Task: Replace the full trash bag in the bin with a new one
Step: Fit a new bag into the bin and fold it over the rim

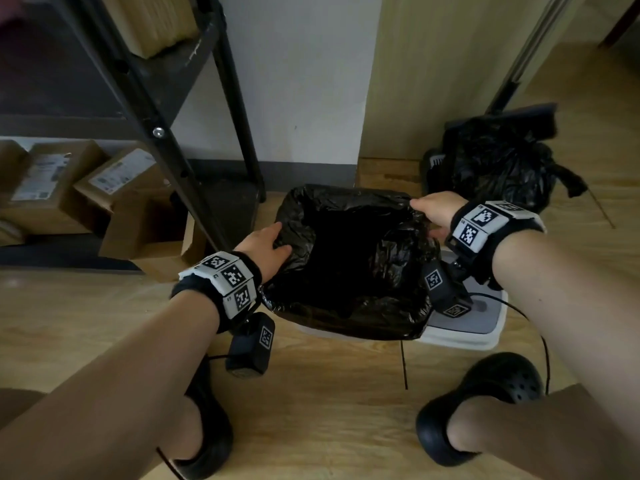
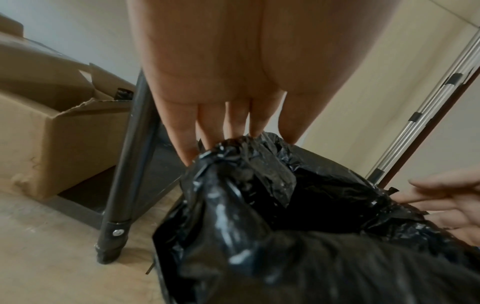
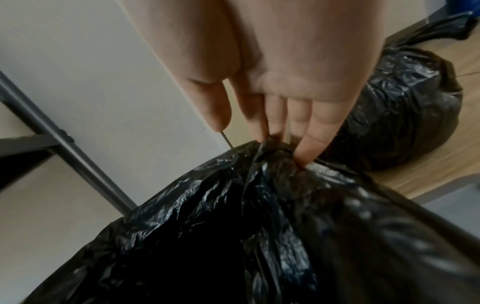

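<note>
Crouching over the bin, the person spreads a crinkled black plastic liner (image 1: 349, 258) across its mouth, presumably so the edge can fold over the pale plastic rim (image 1: 325, 332). The left hand (image 1: 265, 245) pinches a bunched fold at the liner's left edge, fingers extended downward, thumb on top. The right hand (image 1: 434, 211) grips the far right corner, fingers curled into the plastic. Both forearms reach forward, well apart. Far right on the wooden floor (image 1: 329, 410) sits the knotted, bulging black trash bag (image 1: 498, 168), already out.
</note>
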